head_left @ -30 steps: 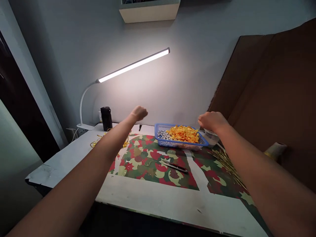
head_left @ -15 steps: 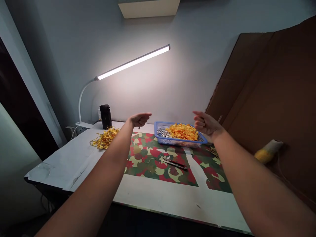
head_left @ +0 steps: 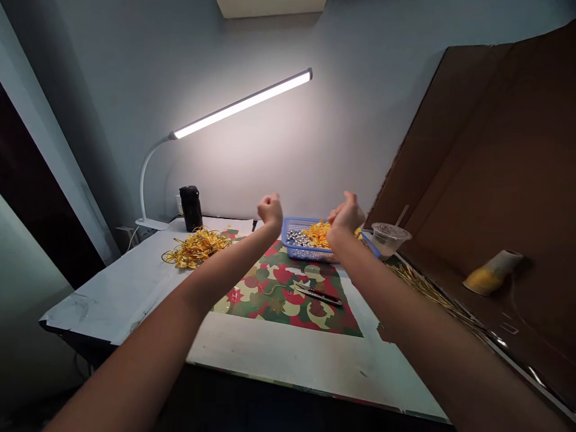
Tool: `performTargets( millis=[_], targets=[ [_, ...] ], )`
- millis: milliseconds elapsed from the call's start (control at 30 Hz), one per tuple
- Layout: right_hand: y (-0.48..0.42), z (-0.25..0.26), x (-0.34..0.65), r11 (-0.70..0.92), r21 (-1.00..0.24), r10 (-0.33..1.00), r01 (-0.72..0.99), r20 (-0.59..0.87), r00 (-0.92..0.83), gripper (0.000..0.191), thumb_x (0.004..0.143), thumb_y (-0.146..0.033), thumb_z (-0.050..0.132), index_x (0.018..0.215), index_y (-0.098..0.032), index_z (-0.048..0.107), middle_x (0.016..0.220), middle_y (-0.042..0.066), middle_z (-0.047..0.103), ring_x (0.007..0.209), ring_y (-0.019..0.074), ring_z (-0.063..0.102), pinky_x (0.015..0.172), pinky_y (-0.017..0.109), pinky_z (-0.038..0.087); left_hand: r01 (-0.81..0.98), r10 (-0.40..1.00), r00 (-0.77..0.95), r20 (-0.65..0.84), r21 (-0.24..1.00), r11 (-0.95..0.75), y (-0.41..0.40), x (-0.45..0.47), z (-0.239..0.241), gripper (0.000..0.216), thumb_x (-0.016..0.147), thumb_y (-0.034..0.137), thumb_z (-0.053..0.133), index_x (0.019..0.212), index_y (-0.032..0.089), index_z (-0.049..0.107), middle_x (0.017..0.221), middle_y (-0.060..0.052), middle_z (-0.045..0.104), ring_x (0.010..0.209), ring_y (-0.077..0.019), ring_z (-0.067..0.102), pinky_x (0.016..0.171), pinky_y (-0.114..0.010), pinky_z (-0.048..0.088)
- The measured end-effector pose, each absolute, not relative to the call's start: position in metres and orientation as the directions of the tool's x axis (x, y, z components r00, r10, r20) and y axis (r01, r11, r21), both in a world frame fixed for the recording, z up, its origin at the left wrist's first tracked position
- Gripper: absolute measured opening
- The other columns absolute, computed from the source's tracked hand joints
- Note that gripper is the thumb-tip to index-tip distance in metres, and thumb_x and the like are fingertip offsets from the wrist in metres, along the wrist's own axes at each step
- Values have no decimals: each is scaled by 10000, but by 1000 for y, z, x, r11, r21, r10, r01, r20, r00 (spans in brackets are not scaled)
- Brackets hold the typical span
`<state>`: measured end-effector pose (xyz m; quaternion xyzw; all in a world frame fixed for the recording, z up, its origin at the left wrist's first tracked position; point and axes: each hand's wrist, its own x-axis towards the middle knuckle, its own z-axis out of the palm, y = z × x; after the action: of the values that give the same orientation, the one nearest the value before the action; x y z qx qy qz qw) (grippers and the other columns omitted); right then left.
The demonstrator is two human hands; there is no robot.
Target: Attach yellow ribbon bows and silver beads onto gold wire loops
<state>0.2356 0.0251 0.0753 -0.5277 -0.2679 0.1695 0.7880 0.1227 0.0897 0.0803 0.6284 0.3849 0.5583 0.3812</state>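
Observation:
Both my arms are stretched out over the table. My left hand (head_left: 270, 209) is raised in a fist above the far end of the patterned mat (head_left: 288, 294), with nothing visible in it. My right hand (head_left: 345, 215) is also curled into a fist, held in front of the blue basket (head_left: 300, 251) of yellow pieces and small silver beads. The two fists are close together and neither touches anything on the table.
A lit white desk lamp (head_left: 243, 103) arches over the table. A black container (head_left: 191, 207) and a heap of gold ribbon (head_left: 197, 247) lie at the left. Scissors (head_left: 318, 293) rest on the mat. A plastic cup (head_left: 388, 237), gold sticks (head_left: 427, 288), brown cardboard (head_left: 490, 168) and a yellow-tipped roll (head_left: 491, 272) are right.
Both hands moved inward toward each other and rose a little. The right hand's fingers closed into a fist. The view shifted, revealing the cup and ribbon heap.

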Motion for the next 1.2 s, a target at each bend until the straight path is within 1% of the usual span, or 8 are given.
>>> performTargets(
  millis=[100, 233, 367, 467, 633, 833, 1000, 1200],
  targets=[
    [7, 58, 202, 395, -899, 677, 188, 423, 602, 223, 931, -345, 546, 992, -140, 609, 914, 28, 637, 746, 147, 621, 669, 319, 523, 65, 780, 323, 536, 810, -583, 60, 111, 69, 229, 913, 305, 574, 1060, 132, 605, 1013, -56, 643, 832, -182, 641, 717, -353, 552],
    [-31, 35, 187, 434, -816, 834, 382, 524, 172, 285, 857, -353, 598, 637, -184, 532, 534, -74, 432, 517, 102, 436, 534, 241, 369, 55, 572, 537, 621, 650, -758, 39, 46, 54, 276, 737, 245, 738, 567, 157, 540, 515, 67, 511, 478, -82, 460, 519, -230, 414],
    [-32, 29, 191, 437, -736, 899, 517, 379, -220, 104, 749, -253, 694, 746, -190, 612, 661, -38, 550, 595, 122, 474, 580, 252, 381, 87, 498, 550, 671, 547, -833, 45, -4, 40, 186, 713, 232, 690, 616, 192, 537, 556, 56, 527, 502, -98, 459, 515, -235, 368],
    [-11, 35, 190, 401, -699, 899, 592, 176, -401, 123, 730, -234, 720, 798, -182, 633, 806, 13, 627, 674, 144, 541, 604, 260, 420, 136, 513, 482, 710, 518, -844, 53, -12, 28, 137, 772, 234, 600, 671, 207, 512, 602, 42, 524, 533, -116, 475, 543, -249, 385],
    [19, 46, 181, 344, -660, 849, 668, -86, -521, 90, 811, -206, 650, 898, -188, 638, 883, 29, 657, 766, 148, 594, 646, 247, 450, 180, 566, 406, 717, 544, -819, 54, -12, 11, 128, 775, 242, 560, 681, 213, 478, 645, 27, 532, 575, -134, 497, 579, -264, 417],
    [33, 43, 174, 272, -634, 752, 724, -330, -571, 215, 830, -356, 628, 764, -154, 657, 681, -8, 614, 588, 107, 525, 513, 213, 378, 226, 694, 359, 624, 663, -713, 56, -19, 1, 169, 850, 275, 511, 707, 209, 450, 588, 57, 485, 493, -108, 487, 509, -229, 416],
    [36, 35, 165, 260, -620, 719, 740, -387, -577, 203, 869, -260, 550, 713, -151, 619, 609, -37, 518, 527, 81, 431, 482, 207, 330, 232, 737, 374, 562, 713, -661, 58, -17, -5, 168, 844, 279, 520, 710, 201, 454, 601, 60, 470, 476, -92, 467, 480, -211, 398],
    [31, 25, 157, 220, -593, 757, 775, -397, -518, 335, 813, -373, 606, 557, -168, 538, 513, -54, 378, 479, 83, 304, 434, 246, 217, 221, 709, 457, 537, 704, -675, 50, -12, -5, 161, 820, 272, 548, 697, 199, 477, 556, 60, 464, 464, -98, 471, 465, -211, 388]
  ],
)
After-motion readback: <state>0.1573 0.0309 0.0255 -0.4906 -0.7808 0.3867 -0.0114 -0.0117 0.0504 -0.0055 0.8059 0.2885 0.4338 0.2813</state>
